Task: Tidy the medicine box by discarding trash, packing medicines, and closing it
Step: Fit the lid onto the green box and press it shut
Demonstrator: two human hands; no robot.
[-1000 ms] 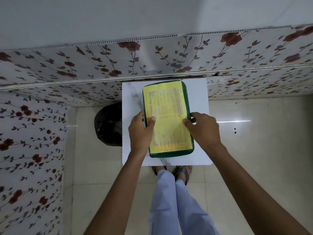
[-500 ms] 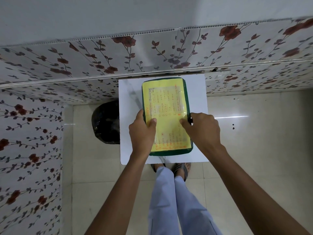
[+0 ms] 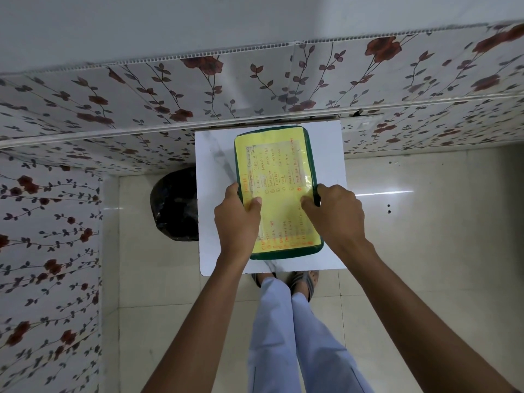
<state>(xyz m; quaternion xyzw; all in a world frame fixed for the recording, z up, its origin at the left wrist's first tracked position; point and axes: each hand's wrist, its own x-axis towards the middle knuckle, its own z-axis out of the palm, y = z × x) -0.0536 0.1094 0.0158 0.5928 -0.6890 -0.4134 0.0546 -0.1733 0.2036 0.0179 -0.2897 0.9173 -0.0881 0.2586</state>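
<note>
The medicine box is a green rectangular box with a yellow handwritten label covering its lid. It lies closed, lengthwise, on a small white table. My left hand grips its left edge, thumb on the lid. On the opposite side my right hand clasps the right edge, thumb resting on the label. Nothing of the box's contents shows.
A black trash bag sits on the floor just left of the table. Floral wall panels close in behind and to the left. Pale floor tiles stretch to the right. My legs and sandals are at the table's near edge.
Both hands stay clamped on the box's sides. The box and hands keep nearly the same place on the table; the view has shifted slightly.
</note>
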